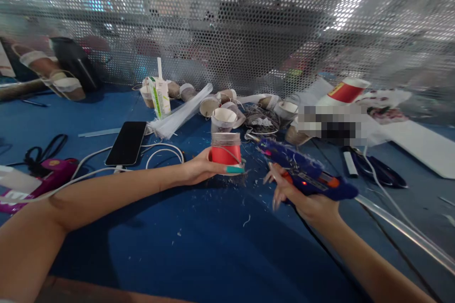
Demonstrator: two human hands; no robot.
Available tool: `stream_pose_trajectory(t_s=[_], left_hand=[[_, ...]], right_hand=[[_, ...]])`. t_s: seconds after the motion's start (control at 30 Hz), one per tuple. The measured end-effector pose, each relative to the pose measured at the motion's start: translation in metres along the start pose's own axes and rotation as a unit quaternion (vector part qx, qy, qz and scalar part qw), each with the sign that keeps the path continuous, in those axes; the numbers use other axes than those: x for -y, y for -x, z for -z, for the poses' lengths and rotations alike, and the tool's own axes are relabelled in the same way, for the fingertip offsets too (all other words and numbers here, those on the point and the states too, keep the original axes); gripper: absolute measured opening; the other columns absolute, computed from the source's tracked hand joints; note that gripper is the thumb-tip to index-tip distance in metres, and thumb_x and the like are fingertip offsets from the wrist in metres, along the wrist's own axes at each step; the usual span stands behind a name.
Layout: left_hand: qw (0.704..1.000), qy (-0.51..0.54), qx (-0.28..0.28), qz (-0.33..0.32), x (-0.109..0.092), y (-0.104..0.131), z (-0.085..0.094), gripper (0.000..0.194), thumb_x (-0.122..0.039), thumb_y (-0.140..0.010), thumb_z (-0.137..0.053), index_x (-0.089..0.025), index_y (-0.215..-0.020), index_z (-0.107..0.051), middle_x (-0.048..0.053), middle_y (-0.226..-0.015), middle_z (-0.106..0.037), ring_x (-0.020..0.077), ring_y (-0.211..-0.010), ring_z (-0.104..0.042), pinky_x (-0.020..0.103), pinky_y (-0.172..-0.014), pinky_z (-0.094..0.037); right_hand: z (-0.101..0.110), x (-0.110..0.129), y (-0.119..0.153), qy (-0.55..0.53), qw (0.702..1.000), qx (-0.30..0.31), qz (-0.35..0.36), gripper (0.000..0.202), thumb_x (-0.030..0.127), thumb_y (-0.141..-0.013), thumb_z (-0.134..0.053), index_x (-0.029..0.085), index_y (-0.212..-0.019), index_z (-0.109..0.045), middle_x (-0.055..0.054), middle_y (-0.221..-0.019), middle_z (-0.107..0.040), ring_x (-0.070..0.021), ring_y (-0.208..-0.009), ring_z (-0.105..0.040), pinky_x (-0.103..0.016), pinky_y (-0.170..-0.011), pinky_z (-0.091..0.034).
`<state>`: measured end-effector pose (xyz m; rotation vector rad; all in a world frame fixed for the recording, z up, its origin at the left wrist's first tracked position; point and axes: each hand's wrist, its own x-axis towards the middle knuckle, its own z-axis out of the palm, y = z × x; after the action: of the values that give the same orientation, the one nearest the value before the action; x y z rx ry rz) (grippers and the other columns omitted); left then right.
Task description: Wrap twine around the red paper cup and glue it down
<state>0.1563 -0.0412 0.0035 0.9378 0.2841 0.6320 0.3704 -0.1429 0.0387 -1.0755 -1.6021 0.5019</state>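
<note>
My left hand [201, 166] is closed around a small red cup [224, 154] with grey cord wound about its upper part, held above the blue table [199, 255]. Its thumb, with a long teal nail, lies across the cup's lower side. In my right hand [302, 196] is a dark blue hot glue gun [295, 158], its nozzle pointing left toward the cup but apart from it. A small red light glows on the gun, and a clear glue stick [401, 227] sticks out of its back. The fingers under the gun are slightly blurred.
A phone [127, 144] with a white cable lies at the left, near a magenta tool [53, 175]. Behind my hands are cord-wrapped cups, a bundle of clear sticks [183, 113], a drink carton [159, 97] and tangled cord [263, 120]. A perforated metal screen [213, 23] stands behind.
</note>
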Motion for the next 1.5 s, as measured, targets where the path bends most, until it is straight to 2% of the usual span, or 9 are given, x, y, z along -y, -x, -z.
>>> stream_pose_trajectory(t_s=[0.07,0.2,0.37,0.93,1.27,1.5], left_hand=[[1.0,-0.013,-0.006,-0.014,0.001,0.0,-0.002,0.055,-0.022,-0.051,-0.092,-0.013,-0.098,-0.066,0.008,-0.094,-0.07,0.0194,-0.087,-0.066,0.038,-0.091,-0.049],[0.998,-0.051,-0.022,-0.044,0.003,-0.001,-0.005,0.058,-0.023,-0.049,-0.094,-0.013,-0.097,-0.064,0.006,-0.09,-0.067,0.0175,-0.083,-0.063,0.037,-0.087,-0.049],[0.996,-0.071,-0.034,-0.042,0.003,0.0,-0.007,0.058,-0.023,-0.048,-0.094,-0.014,-0.096,-0.063,0.005,-0.091,-0.066,0.0167,-0.084,-0.061,0.037,-0.087,-0.048],[0.995,-0.078,-0.034,-0.051,0.0,0.0,-0.01,0.057,-0.018,-0.05,-0.091,-0.014,-0.098,-0.06,0.004,-0.091,-0.065,0.0154,-0.084,-0.06,0.035,-0.084,-0.047],[0.994,-0.093,-0.038,-0.052,0.0,0.001,-0.01,0.056,-0.022,-0.051,-0.091,-0.013,-0.098,-0.061,0.004,-0.09,-0.063,0.016,-0.083,-0.059,0.035,-0.083,-0.047],[0.994,-0.084,-0.031,-0.055,0.002,0.0,-0.009,0.056,-0.021,-0.051,-0.091,-0.014,-0.098,-0.061,0.004,-0.091,-0.064,0.016,-0.082,-0.059,0.036,-0.083,-0.047]], right_hand=[[-0.003,0.007,0.0,0.046,0.999,0.017,0.012,0.005,0.021,-0.078,-0.076,0.022,-0.076,-0.073,0.002,-0.05,-0.063,-0.0163,-0.039,-0.059,-0.03,-0.04,-0.052],[-0.008,0.017,-0.004,0.168,0.981,0.039,0.084,0.017,0.018,-0.081,-0.069,0.024,-0.067,-0.061,0.002,-0.056,-0.063,-0.0151,-0.046,-0.06,-0.028,-0.042,-0.047],[-0.011,0.016,-0.002,0.186,0.972,0.071,0.125,0.015,0.014,-0.081,-0.062,0.024,-0.069,-0.059,0.003,-0.058,-0.06,-0.0121,-0.045,-0.057,-0.025,-0.041,-0.044],[-0.009,0.017,0.004,0.267,0.956,0.107,0.051,0.021,0.016,-0.08,-0.059,0.023,-0.063,-0.05,0.004,-0.056,-0.053,-0.0104,-0.044,-0.051,-0.026,-0.043,-0.041],[-0.009,0.019,0.006,0.275,0.956,0.095,0.029,0.024,0.015,-0.078,-0.057,0.024,-0.062,-0.043,0.004,-0.055,-0.048,-0.0106,-0.044,-0.047,-0.027,-0.043,-0.037],[-0.01,0.018,0.005,0.269,0.956,0.107,0.036,0.024,0.013,-0.077,-0.055,0.024,-0.061,-0.041,0.005,-0.054,-0.045,-0.0094,-0.043,-0.045,-0.026,-0.043,-0.036]])
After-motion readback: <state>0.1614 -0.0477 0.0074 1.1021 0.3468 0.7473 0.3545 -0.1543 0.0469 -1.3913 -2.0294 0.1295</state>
